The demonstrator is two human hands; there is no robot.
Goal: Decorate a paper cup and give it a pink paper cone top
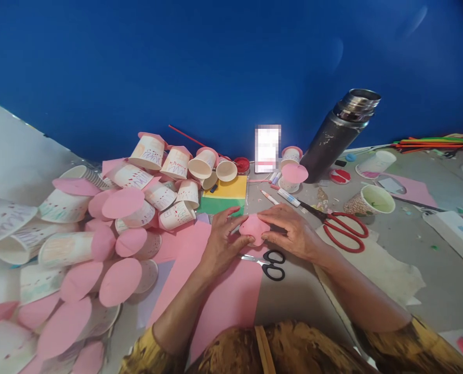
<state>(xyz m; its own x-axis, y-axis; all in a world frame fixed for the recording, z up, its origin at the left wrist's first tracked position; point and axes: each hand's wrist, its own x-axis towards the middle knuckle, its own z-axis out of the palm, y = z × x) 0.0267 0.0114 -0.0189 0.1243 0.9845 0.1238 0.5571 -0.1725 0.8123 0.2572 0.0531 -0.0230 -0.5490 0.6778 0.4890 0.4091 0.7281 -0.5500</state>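
Note:
A small pink paper piece (255, 228) with a rounded outline is held between both hands in the middle of the table. My left hand (227, 234) grips its left edge, thumb at the lower side and fingers above. On the opposite edge, my right hand (288, 231) pinches it between thumb and fingers. Just below the hands lie small black-handled scissors (273, 265), partly over a large pink paper sheet (223, 306). Whether the piece is one layer or several, I cannot tell.
Many paper cups with pink paper discs (122, 202) crowd the left side. Large red-handled scissors (344, 231), markers (288, 197), a dark thermos flask (334, 137) and a patterned cup (371, 200) stand or lie to the right. A power strip (455, 234) sits farther right. A lit phone (267, 149) leans by the blue wall.

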